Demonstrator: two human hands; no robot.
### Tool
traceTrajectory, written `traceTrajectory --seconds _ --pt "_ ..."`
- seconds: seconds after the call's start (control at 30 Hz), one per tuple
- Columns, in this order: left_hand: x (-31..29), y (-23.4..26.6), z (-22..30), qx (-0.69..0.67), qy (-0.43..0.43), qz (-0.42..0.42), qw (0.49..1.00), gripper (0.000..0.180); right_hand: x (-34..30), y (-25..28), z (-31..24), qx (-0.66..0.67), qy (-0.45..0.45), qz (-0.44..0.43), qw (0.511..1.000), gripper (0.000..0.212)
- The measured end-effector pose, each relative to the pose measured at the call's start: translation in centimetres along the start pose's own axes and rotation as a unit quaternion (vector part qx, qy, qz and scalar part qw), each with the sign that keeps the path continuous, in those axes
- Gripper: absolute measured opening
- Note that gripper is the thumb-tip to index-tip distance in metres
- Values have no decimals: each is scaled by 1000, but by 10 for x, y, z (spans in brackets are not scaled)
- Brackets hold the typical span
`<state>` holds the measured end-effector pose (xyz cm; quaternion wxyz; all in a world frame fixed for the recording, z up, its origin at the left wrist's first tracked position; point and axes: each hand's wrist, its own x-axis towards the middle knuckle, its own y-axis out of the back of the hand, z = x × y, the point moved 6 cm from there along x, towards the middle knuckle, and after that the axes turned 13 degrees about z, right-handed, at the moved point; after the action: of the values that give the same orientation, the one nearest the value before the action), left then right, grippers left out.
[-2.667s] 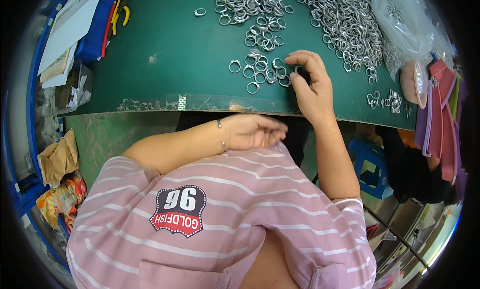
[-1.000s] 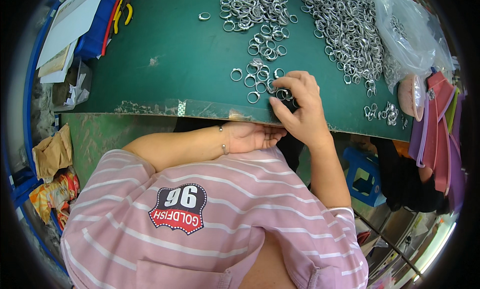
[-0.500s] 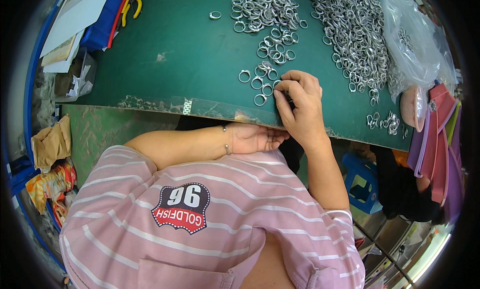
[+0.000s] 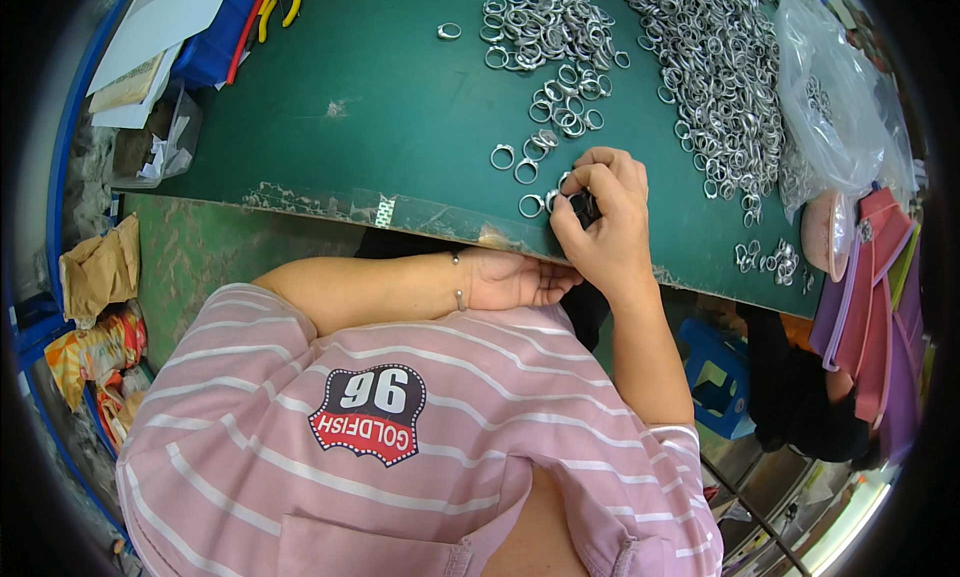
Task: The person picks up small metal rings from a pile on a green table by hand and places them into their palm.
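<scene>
My right hand (image 4: 610, 212) is over the near part of the green table, its thumb and bent fingers brought together around a silver ring (image 4: 564, 183) that is partly hidden by the fingertips. Several loose silver rings (image 4: 501, 157) lie just left of these fingers. A small group of rings (image 4: 570, 107) and a bigger heap (image 4: 550, 27) extend away behind them. Below the table's front edge, my left hand (image 4: 508, 279) rests palm up against my body, fingers loosely curled, with nothing in it. An open metal bangle is on that wrist.
A large pile of rings (image 4: 710, 87) covers the right of the green table (image 4: 350, 67), beside a clear plastic bag (image 4: 835, 97). More small rings (image 4: 775, 259) lie near the right corner. Yellow-handled pliers (image 4: 280, 12), a blue bin and a clear box (image 4: 175, 142) stand at left.
The whole view has shifted slightly. My right hand's thumb and fingers have drawn closer together, and fewer rings lie in the loose group beside them. My left hand stays put.
</scene>
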<state>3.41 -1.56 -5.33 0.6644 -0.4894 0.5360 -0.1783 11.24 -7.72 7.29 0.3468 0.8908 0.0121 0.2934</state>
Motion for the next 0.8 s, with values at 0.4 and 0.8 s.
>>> traceTrajectory --seconds 0.4,0.8 --pt "-20 -17 -7 -228 100 -64 966 31 -20 0 -37 128 39 -159 978 17" --pt "-25 -18 -2 -113 35 53 991 49 20 -18 -16 38 37 15 999 25"
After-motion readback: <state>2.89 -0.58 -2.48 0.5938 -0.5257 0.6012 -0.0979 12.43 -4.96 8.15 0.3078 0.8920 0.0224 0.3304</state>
